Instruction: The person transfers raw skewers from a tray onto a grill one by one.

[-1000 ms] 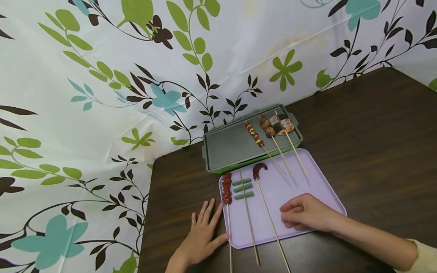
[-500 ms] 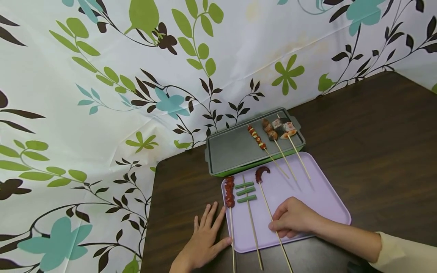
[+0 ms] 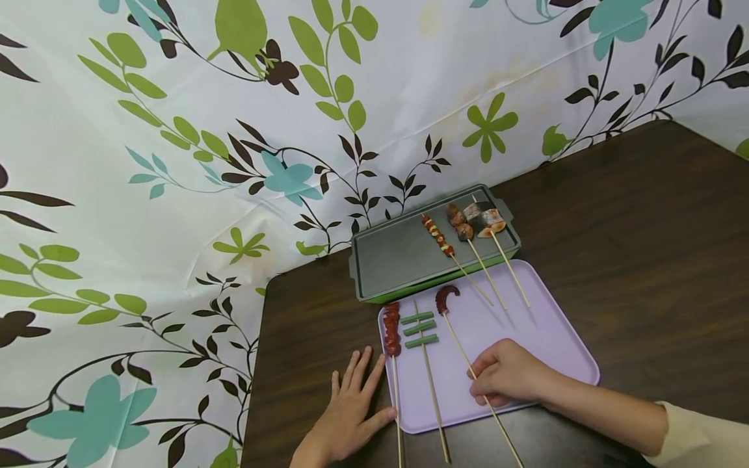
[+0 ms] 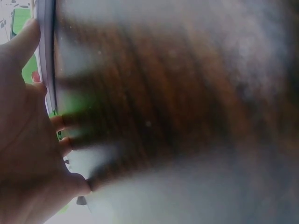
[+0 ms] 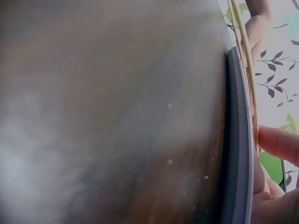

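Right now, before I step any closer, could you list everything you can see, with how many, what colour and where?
Patterned cloth: one, white with green, blue and dark print, behind the table
Table: one, dark brown, under everything
Grill: one, grey top, green sides, beyond the tray
Beaded skewer: one, red and yellow, on the grill
Lumpy skewer: one, brown, right of it
Wrapped skewer: one, black and pale, farthest right
Tray: one, lilac, before the grill
Chunky skewer: one, red, tray's left edge
Slatted skewer: one, green, beside it
Curled skewer: one, dark red, in the right hand
Sleeve: one, cream, right arm
Left hand: one, bare, by tray's left edge
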### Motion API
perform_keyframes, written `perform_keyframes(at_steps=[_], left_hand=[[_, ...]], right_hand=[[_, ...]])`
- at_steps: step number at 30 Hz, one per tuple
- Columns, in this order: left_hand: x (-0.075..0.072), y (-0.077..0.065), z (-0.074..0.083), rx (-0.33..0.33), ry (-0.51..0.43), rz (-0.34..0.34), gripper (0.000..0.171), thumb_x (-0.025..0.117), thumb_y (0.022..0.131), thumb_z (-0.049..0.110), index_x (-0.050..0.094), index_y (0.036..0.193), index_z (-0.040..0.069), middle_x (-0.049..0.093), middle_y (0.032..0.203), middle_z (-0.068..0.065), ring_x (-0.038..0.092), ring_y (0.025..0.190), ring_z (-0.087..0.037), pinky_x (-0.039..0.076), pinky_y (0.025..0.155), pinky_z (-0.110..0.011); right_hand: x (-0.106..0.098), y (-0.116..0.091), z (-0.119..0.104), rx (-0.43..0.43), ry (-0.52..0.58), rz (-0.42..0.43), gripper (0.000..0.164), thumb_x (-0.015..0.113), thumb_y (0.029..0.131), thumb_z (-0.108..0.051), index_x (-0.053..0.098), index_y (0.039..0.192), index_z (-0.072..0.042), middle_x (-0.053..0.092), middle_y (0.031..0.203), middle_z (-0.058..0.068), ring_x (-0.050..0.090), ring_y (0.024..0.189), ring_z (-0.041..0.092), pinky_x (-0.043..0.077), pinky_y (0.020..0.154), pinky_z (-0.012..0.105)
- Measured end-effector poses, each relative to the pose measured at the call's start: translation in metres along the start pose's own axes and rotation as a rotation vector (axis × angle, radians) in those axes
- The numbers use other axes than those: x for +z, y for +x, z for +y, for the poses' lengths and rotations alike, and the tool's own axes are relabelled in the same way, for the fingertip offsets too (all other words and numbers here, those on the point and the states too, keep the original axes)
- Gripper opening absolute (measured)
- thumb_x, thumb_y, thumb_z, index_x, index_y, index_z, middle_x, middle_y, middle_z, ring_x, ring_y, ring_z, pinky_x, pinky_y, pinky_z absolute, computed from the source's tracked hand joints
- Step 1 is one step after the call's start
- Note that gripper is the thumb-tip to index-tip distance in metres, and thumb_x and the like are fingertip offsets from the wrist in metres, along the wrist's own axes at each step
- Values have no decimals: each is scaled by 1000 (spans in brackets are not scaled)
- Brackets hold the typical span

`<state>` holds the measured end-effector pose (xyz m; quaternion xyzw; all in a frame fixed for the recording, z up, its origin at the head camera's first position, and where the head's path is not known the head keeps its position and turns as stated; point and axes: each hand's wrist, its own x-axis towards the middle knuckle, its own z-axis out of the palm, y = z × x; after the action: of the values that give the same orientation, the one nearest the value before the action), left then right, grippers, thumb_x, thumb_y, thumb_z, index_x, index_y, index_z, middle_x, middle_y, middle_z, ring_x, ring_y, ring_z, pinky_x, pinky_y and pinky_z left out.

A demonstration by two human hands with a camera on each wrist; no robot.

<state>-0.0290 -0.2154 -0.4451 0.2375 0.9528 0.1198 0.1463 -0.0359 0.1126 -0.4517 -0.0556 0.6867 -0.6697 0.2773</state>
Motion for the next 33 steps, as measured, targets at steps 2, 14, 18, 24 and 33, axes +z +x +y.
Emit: perform_keyframes(at_steps=[2, 14, 18, 24, 33], left_hand=[[0, 0, 0, 2, 3, 9, 79, 43, 92, 63, 8, 155, 30, 2, 161, -5, -2, 146, -35, 8, 99, -77], [-2, 0, 0, -2, 0, -8, 78, 41, 92, 64, 7, 155, 31, 0, 161, -5, -4, 146, -35, 6, 101, -75], [-1, 0, -1, -2, 0, -4, 78, 41, 92, 64, 7, 155, 32, 0, 161, -5, -4, 146, -35, 6, 101, -75], [-1, 0, -1, -5, 0, -10, 78, 40, 92, 65, 7, 155, 32, 0, 161, -6, -4, 146, -35, 5, 101, -74], [-1, 0, -1, -5, 8, -4, 78, 40, 92, 65, 7, 155, 31, 0, 161, -6, -4, 146, -35, 6, 101, -75]], right_hand=[[-4, -3, 0, 31, 33, -3, 24, 73, 77, -6, 64, 95, 8, 70, 72, 10, 67, 65, 14, 54, 54, 26], [-16, -13, 2, 81, 83, -22, 34, 75, 81, -12, 62, 103, 10, 72, 82, 11, 69, 73, 16, 55, 60, 27], [-16, -13, 0, 76, 91, -24, 34, 75, 81, -11, 62, 103, 11, 72, 83, 12, 69, 73, 16, 56, 59, 28], [-19, -17, -2, 67, 98, -40, 34, 74, 82, -11, 62, 103, 12, 72, 84, 13, 69, 74, 16, 56, 60, 28], [-21, -25, -7, 24, 113, -74, 36, 72, 84, -11, 60, 106, 15, 72, 87, 16, 69, 76, 19, 56, 60, 29]])
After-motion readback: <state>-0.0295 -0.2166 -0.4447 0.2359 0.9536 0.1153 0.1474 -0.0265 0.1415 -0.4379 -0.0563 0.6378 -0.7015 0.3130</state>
